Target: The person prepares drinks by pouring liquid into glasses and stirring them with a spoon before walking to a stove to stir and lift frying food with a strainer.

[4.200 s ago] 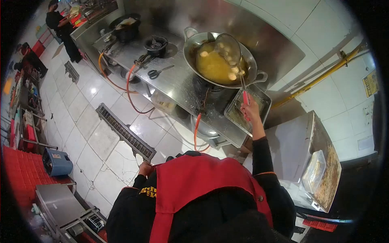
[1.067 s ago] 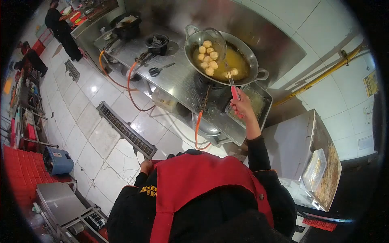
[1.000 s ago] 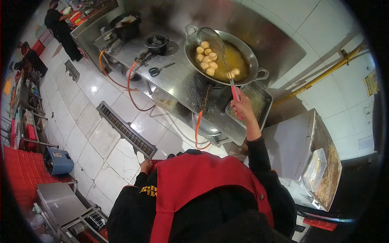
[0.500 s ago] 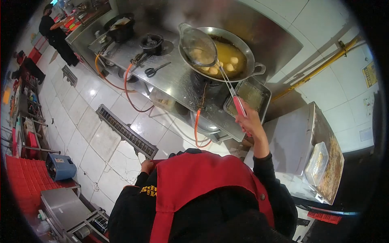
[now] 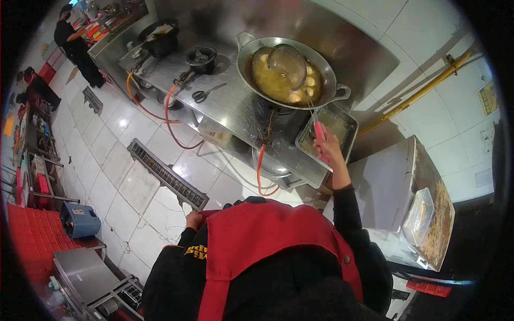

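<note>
My right hand [image 5: 329, 150] is closed round the red handle of a wire strainer [image 5: 287, 65]. The strainer's mesh bowl lies in the yellow oil of a large two-handled metal pan [image 5: 247, 52], among several pale round pieces [image 5: 310, 81]. That pan sits on a burner at the right end of the steel counter. Down beside the red apron [image 5: 267, 230], my left hand [image 5: 194, 219] has its fingers bent in at the apron's edge; whether it grips the cloth is too small to tell.
Scissors [image 5: 201, 96], a bare burner [image 5: 201, 58] and a dark pot [image 5: 158, 40] stand along the counter [image 5: 230, 107]. A rectangular tray [image 5: 342, 125] is right of the pan. Two people [image 5: 77, 48] are at the far left. Orange hoses [image 5: 260, 171] hang in front.
The strainer has gone from above the pan's left side down into the oil, further right. My right hand has shifted slightly with it. My left hand stays by the apron.
</note>
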`<state>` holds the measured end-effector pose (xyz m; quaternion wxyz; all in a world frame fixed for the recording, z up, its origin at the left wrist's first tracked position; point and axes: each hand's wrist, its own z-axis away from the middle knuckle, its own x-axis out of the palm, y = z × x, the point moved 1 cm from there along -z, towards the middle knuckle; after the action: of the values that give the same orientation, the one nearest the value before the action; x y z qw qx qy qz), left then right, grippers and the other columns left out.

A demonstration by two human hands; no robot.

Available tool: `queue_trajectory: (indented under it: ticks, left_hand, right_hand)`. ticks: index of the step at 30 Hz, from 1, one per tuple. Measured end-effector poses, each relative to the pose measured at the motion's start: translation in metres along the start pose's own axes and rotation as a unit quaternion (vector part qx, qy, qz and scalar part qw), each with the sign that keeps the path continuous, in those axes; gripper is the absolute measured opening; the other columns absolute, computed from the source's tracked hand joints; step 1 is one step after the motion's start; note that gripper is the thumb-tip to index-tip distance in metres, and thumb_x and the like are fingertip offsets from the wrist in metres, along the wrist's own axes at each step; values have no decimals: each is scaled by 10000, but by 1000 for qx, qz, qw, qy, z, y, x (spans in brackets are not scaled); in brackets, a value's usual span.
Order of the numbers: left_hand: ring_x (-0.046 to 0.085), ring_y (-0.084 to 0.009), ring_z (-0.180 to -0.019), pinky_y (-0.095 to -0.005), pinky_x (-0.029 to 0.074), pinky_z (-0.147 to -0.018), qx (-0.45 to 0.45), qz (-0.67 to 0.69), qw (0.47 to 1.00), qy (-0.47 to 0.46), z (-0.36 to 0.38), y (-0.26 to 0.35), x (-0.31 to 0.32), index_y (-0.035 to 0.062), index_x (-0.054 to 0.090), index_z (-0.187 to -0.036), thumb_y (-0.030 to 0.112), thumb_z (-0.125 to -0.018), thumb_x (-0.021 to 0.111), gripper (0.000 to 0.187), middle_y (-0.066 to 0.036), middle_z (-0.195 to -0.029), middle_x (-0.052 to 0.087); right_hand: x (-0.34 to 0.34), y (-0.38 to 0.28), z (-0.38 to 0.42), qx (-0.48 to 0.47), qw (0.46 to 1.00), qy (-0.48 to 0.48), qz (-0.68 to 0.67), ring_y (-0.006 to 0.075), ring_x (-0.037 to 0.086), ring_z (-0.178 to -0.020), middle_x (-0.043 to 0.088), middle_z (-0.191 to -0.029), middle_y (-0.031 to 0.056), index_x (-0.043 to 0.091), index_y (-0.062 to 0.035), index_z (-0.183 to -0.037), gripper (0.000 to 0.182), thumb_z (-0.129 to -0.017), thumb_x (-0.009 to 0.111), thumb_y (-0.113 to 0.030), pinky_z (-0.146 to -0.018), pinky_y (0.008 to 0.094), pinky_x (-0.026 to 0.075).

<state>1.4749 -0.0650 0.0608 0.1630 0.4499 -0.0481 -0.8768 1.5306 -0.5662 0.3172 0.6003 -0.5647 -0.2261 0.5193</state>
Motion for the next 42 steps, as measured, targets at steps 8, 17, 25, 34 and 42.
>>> queue_trajectory:
  ticks: [8,17,25,34,42]
  left_hand:
    - [590,-345,-729,-452,468,-649,105,-46,993,-11,-29,-35,36,56,628,-678,207,-718,447,239,-175,-715,603]
    - [589,-347,-728,-441,471,-643,80,-22,997,1,-4,-22,16,47,615,-643,224,-721,468,242,-192,-738,599]
    - [608,-329,-694,-412,483,-593,-15,110,993,31,-14,-42,37,45,644,-655,267,-693,534,250,-183,-702,603]
    - [604,-361,-737,-435,480,-629,-81,125,988,29,-4,-39,34,8,631,-666,190,-671,511,219,-212,-727,609]
    - [596,-365,-753,-437,481,-636,-4,54,998,27,3,-36,27,3,632,-688,195,-688,498,234,-226,-753,601]
  right_hand:
    - [-21,-13,-31,-60,996,57,17,113,448,-378,540,-589,65,334,-129,-1309,616,-723,500,-37,-323,257,370]
    - [-30,7,-68,-54,976,160,134,131,471,-380,550,-597,97,288,-114,-1322,626,-737,490,-20,-321,295,399]
    - [8,7,-85,49,970,-49,-231,104,449,-430,510,-654,76,433,-48,-1059,284,-782,463,8,-349,249,387]
    - [46,-16,-86,26,960,-107,-259,100,442,-437,503,-654,75,433,-63,-1089,295,-802,476,-10,-360,246,389]
    - [54,-31,-53,-2,980,-100,-173,82,435,-420,504,-635,58,357,-120,-1251,478,-803,477,-5,-339,224,374]
